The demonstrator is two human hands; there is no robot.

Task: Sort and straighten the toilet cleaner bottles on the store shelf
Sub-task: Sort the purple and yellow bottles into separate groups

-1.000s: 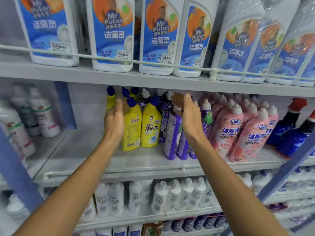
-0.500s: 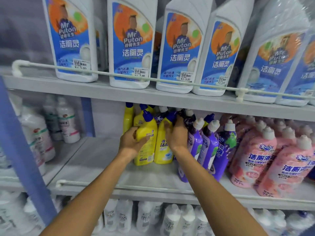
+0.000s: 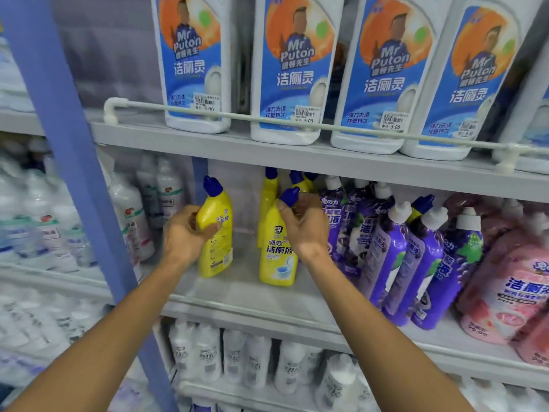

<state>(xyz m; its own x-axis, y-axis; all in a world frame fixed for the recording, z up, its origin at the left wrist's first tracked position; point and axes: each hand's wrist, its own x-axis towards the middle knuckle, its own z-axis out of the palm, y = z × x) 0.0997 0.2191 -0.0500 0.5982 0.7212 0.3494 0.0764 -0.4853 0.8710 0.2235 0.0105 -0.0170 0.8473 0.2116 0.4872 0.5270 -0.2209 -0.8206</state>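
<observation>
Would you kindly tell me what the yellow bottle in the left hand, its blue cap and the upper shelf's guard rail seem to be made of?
Yellow bottle: opaque moulded plastic, smooth and slightly glossy, with soft highlights. Blue cap: harder-looking plastic, evenly coloured, satin sheen. Guard rail: thin white rod, probably coated metal or plastic; the look leaves that open.

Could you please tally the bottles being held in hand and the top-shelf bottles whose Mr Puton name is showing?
Yellow bottles: 2, one in the left hand, one in the right hand.
White Mr Puton bottles: 4.
Total: 6.
</observation>
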